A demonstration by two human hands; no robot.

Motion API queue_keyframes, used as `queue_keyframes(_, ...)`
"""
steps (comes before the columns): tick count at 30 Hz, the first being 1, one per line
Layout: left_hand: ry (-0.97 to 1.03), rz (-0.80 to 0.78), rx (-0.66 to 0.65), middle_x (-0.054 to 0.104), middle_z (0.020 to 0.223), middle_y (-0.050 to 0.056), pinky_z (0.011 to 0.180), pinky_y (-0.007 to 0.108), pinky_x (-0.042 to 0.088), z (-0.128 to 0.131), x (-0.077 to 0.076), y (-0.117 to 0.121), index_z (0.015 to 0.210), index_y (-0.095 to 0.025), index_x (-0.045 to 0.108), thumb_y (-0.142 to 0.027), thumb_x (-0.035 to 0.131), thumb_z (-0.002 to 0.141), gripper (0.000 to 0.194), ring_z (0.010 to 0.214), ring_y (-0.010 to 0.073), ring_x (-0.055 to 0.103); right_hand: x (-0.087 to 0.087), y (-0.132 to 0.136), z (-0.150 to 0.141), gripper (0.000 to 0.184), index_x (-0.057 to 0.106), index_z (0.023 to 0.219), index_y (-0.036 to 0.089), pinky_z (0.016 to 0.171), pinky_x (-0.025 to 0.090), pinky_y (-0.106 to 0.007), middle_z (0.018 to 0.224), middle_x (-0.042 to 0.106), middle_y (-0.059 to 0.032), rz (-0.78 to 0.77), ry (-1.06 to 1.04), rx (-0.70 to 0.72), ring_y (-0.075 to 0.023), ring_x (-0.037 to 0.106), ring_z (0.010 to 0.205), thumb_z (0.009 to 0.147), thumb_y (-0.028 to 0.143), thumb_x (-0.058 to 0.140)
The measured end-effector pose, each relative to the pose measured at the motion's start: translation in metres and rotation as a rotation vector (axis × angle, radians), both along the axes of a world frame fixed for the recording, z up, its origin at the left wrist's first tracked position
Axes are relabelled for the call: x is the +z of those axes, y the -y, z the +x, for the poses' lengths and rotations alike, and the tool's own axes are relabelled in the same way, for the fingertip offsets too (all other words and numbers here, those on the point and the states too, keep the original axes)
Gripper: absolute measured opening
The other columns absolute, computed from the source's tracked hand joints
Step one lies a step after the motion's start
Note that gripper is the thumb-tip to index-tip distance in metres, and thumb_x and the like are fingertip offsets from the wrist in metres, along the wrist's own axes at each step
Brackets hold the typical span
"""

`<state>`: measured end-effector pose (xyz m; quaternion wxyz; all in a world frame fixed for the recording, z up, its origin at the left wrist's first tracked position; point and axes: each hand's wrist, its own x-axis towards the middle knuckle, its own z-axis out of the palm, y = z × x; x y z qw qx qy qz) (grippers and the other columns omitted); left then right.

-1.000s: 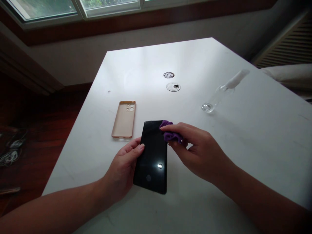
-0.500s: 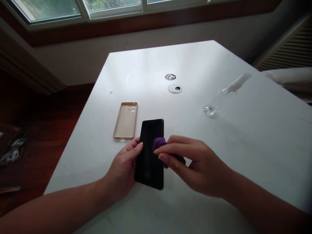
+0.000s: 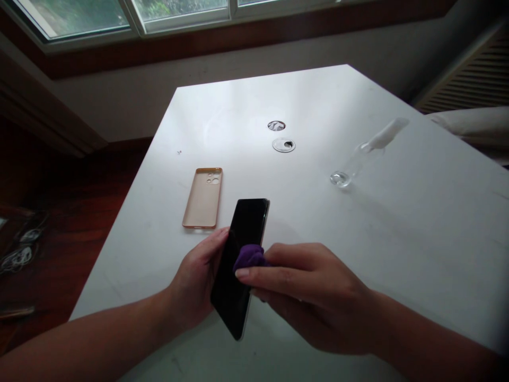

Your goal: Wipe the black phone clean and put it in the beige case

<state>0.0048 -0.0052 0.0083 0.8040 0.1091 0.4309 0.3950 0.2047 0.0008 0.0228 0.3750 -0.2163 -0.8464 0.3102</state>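
**Purple cloth (image 3: 249, 255) slid down to mid-screen, phone (image 3: 249, 216) tipped**

The cloth has been shifted from near the phone's 1 o'clock corner, down past its 3 o'clock edge, and is now pressed around the middle of the dark screen. The phone has also been rolled on its long axis, so its slim 3 o'clock side is shown. It is held above the white table (image 3: 401, 239), far end toward 1 o'clock, near end toward 7 o'clock.

The phone is gripped along its 9 o'clock edge by the left hand (image 3: 194, 281); the thumb is laid at that edge, the other fingers are mostly hidden, their exact placement cannot be told. The bunched cloth is pinched between thumb and fingers of the right hand (image 3: 322, 292), brought in from 4 o'clock.

Meaning, as judged: the middle of the glass is being worked, the far end is left uncovered, and a firm left grip is needed at this tilt.

Also seen: tan case (image 3: 202, 200) lying flat at 11 o'clock from the phone, hollow side up; clear object (image 3: 341, 179) at 2 o'clock, type not certain; two round table inserts (image 3: 283, 145) between 12 and 1 o'clock.
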Motion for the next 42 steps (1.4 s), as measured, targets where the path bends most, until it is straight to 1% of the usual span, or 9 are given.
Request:
queue_keyframes(7, 0.063, -0.062, -0.092, 0.061, 0.064, 0.003, 0.054, 0.022, 0.050, 0.001, 0.002, 0.000, 0.084, -0.012, 0.068, -0.038, 0.059, 0.096, 0.029, 0.052, 0.0128, 0.060, -0.002, -0.004, 0.005, 0.042, 0.064, 0.131, 0.020, 0.071, 0.051, -0.017, 0.102, 0.063, -0.0055, -0.046, -0.106, -0.268, -0.0067, 0.060, 0.083, 0.091, 0.006, 0.060)
queue_keyframes(12, 0.174, -0.097, -0.074, 0.054, 0.063, -0.003, 0.055, 0.017, 0.048, -0.001, 0.000, 0.003, 0.092, -0.016, 0.066, -0.038, 0.071, 0.090, 0.022, 0.054, 0.0077, 0.057, -0.002, -0.005, 0.004, 0.046, 0.064, 0.132, 0.022, 0.074, 0.054, -0.018, 0.106, 0.063, -0.0054, -0.053, -0.133, -0.315, -0.0076, 0.062, 0.086, 0.090, 0.004, 0.059)
queue_keyframes(20, 0.020, 0.104, -0.219, 0.043, 0.056, -0.002, 0.045, 0.021, 0.035, -0.004, -0.008, 0.009, 0.068, -0.016, 0.052, -0.054, 0.059, 0.093, 0.046, 0.044, 0.0075, 0.041, -0.001, -0.001, 0.002, 0.044, 0.064, 0.131, 0.017, 0.075, 0.052, -0.016, 0.104, 0.061, -0.0058, -0.130, -0.152, -0.134, -0.0061, 0.061, 0.087, 0.091, 0.002, 0.057)
queue_keyframes(22, -0.021, 0.104, -0.214, 0.046, 0.058, -0.001, 0.046, 0.021, 0.036, -0.004, -0.010, 0.010, 0.074, -0.015, 0.057, -0.056, 0.059, 0.093, 0.045, 0.046, 0.0087, 0.044, -0.001, 0.000, 0.002, 0.043, 0.063, 0.131, 0.016, 0.075, 0.051, -0.016, 0.104, 0.061, -0.0061, -0.132, -0.123, -0.061, -0.0058, 0.060, 0.086, 0.091, 0.003, 0.056)
queue_keyframes(26, -0.017, 0.065, -0.174, 0.055, 0.071, 0.001, 0.051, 0.019, 0.039, -0.001, -0.008, 0.008, 0.106, -0.015, 0.065, -0.051, 0.057, 0.096, 0.039, 0.057, 0.0089, 0.051, 0.000, 0.002, 0.001, 0.037, 0.063, 0.127, 0.015, 0.067, 0.045, -0.018, 0.098, 0.060, -0.0055, -0.074, -0.036, 0.013, -0.0062, 0.056, 0.078, 0.092, 0.005, 0.053)
queue_keyframes(31, -0.020, 0.182, -0.106, 0.057, 0.084, 0.002, 0.069, 0.022, 0.049, 0.003, -0.003, 0.006, 0.100, -0.016, 0.063, -0.039, 0.057, 0.098, 0.024, 0.074, 0.0107, 0.055, 0.006, 0.005, 0.000, 0.023, 0.066, 0.105, 0.017, 0.055, 0.029, -0.026, 0.081, 0.054, -0.0016, 0.004, 0.139, -0.015, -0.0092, 0.040, 0.062, 0.086, 0.012, 0.054)
queue_keyframes(35, -0.077, 0.186, -0.074, 0.061, 0.095, 0.003, 0.068, 0.021, 0.050, 0.004, -0.004, 0.008, 0.117, -0.019, 0.060, -0.034, 0.058, 0.098, 0.024, 0.078, 0.0108, 0.058, 0.006, 0.010, -0.001, 0.015, 0.066, 0.084, 0.018, 0.051, 0.022, -0.029, 0.069, 0.046, 0.0015, 0.054, 0.220, 0.002, -0.0103, 0.028, 0.055, 0.075, 0.013, 0.056)
queue_keyframes(39, -0.100, 0.168, -0.005, 0.064, 0.099, 0.002, 0.070, 0.019, 0.051, 0.004, -0.006, 0.008, 0.124, -0.023, 0.058, -0.032, 0.061, 0.097, 0.029, 0.080, 0.0100, 0.061, 0.000, 0.014, -0.003, 0.006, 0.061, 0.071, 0.019, 0.049, 0.019, -0.030, 0.066, 0.045, 0.0020, 0.096, 0.280, 0.086, -0.0111, 0.025, 0.053, 0.072, 0.017, 0.056)
queue_keyframes(42, -0.105, 0.149, 0.017, 0.065, 0.101, 0.003, 0.071, 0.019, 0.052, 0.004, -0.006, 0.006, 0.125, -0.023, 0.057, -0.032, 0.062, 0.096, 0.030, 0.082, 0.0110, 0.064, -0.004, 0.015, -0.005, 0.009, 0.064, 0.078, 0.019, 0.049, 0.022, -0.030, 0.068, 0.050, 0.0020, 0.111, 0.299, 0.044, -0.0115, 0.032, 0.053, 0.078, 0.018, 0.056)
